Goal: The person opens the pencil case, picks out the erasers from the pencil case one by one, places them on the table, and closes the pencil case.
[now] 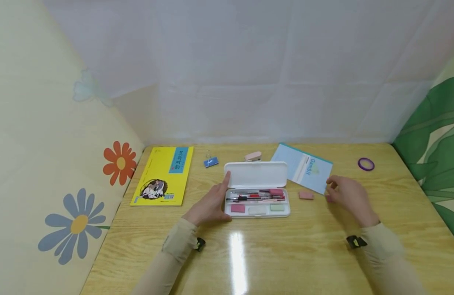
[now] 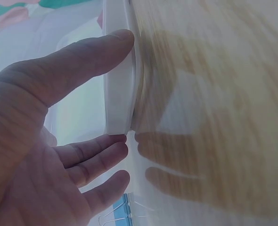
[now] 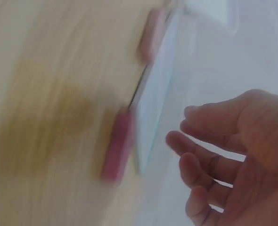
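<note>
— Where's the pencil case (image 1: 257, 189) from the hands?

— Mid-table, lid up, its long axis running left to right. The left hand (image 1: 211, 203) is right against its left end, fingers straight, thumb touching the lid's edge (holding nothing).

— And the right hand (image 1: 348, 196)?

— Apart from the case, off its right end, fingers loosely spread and empty. A pink eraser (image 1: 306, 195) lies between it and the case, by the blue booklet (image 1: 303, 167).

— So the left is nearer.

A glossy wooden table (image 1: 249, 262) catches a bright streak of light. White sheeting (image 1: 249, 69) hangs behind it, a flowered cream panel (image 1: 46, 143) stands left, a green-leaf panel (image 1: 441, 135) right.
</note>
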Available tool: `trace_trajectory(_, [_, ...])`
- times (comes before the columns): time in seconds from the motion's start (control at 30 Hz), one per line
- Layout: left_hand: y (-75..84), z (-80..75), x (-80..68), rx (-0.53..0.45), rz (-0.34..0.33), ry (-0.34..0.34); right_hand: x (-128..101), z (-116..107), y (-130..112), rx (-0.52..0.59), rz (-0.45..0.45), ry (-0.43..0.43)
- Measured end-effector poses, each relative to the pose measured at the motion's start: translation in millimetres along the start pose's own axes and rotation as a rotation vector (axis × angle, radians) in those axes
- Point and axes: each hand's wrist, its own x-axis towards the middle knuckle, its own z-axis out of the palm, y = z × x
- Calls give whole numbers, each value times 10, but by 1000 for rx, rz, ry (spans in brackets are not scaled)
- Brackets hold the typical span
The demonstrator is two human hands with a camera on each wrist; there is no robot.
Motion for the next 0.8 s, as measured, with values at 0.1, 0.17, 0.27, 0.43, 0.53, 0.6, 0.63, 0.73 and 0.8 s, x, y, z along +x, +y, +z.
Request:
trace_trajectory(0.1, [-1,0,-3,2,-6,-3,50,29,-213,16,-64,43])
trace_trajectory(0.17, [0,1,-7,-1,2,4,87,70,-364,27,-91,41])
trace_trajectory(0.27, [-1,2,-3,5,4,5,149,155,-577,49,-137,22])
trace_trajectory(0.43, [-4,1,4,3,9,4,229,281,-875,51,-213,0])
trace_trajectory(0.53, [-4,-1,-4,-1,12,2,267,345,-1005,32,-225,-38])
trace_trajectory(0.6, [-7,0,-10,0,15,4,297,380,-1073,12,-229,-66])
trace_trajectory(0.63, [-7,1,-11,0,19,8,311,396,-1104,1,-226,-80])
trace_trajectory(0.73, [-8,2,-13,4,25,14,343,446,-1172,-26,-232,-111])
trace_trajectory(0.8, [-13,6,-11,5,24,12,360,479,-1212,-39,-235,-124])
